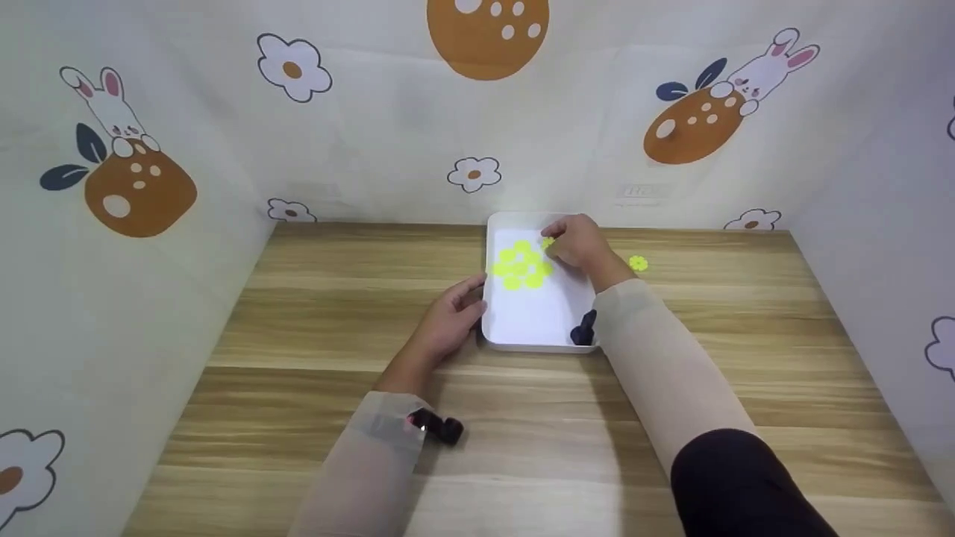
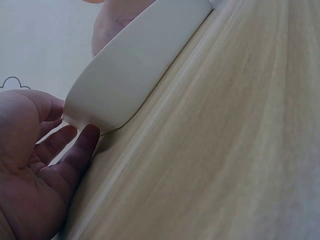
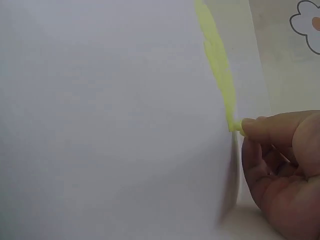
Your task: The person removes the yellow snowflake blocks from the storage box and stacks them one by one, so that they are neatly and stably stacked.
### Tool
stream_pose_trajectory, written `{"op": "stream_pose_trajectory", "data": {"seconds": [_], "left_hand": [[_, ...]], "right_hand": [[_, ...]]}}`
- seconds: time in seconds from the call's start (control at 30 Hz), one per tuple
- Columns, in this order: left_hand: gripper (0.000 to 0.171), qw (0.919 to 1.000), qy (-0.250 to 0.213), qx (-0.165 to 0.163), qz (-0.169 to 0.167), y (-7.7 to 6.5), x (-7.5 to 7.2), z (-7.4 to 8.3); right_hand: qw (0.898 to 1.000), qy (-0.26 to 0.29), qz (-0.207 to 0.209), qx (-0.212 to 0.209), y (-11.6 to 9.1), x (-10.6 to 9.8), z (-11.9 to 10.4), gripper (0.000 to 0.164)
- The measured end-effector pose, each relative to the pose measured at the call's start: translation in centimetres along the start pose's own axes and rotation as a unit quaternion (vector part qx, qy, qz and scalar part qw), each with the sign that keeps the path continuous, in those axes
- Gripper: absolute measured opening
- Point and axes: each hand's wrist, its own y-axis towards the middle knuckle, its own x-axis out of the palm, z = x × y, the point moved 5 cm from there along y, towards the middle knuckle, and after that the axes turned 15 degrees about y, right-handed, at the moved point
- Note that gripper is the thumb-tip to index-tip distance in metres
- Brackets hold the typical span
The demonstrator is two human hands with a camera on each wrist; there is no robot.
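A white rectangular tray (image 1: 537,321) lies on the wooden table, with several flat yellow flower-shaped pieces (image 1: 520,267) grouped on its floor. My right hand (image 1: 580,242) reaches over the tray's far right part. Between thumb and fingertip it pinches a small yellow flower piece (image 3: 241,127), close to the edge of the yellow group in the right wrist view. At the tray's left side is my left hand (image 1: 450,319), its fingertips against the outer wall. The left wrist view shows those fingers (image 2: 82,145) lightly bent at the tray's corner, gripping nothing.
One loose yellow flower piece (image 1: 639,263) lies on the table (image 1: 716,298) right of the tray, near the right forearm. A cream cloth wall (image 1: 388,134) printed with rabbits and flowers rises behind the table and at both sides. Small black cameras (image 1: 440,429) sit on the wrists.
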Motion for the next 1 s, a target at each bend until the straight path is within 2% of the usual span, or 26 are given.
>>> {"op": "stream_pose_trajectory", "data": {"seconds": [0.17,0.33,0.73,1.0], "left_hand": [[0.055,1.0,0.007,-0.001,0.006,0.1,0.1,0.0],[0.054,0.9997,0.016,-0.006,0.016,0.2,0.1,-0.2],[0.054,0.9998,0.017,0.0,0.015,0.1,0.0,-0.2],[0.054,0.9994,0.028,0.011,0.016,0.1,-0.2,-0.2]], "right_hand": [[0.997,0.071,0.017,0.004,-0.6,-0.7,-0.5,0.034],[0.985,0.17,0.021,-0.02,-1.0,-1.7,-1.6,0.035],[0.981,0.193,0.028,-0.011,-3.1,-4.5,-2.4,0.043],[0.966,0.252,0.024,-0.051,-4.5,-6.6,-1.3,0.048]]}}
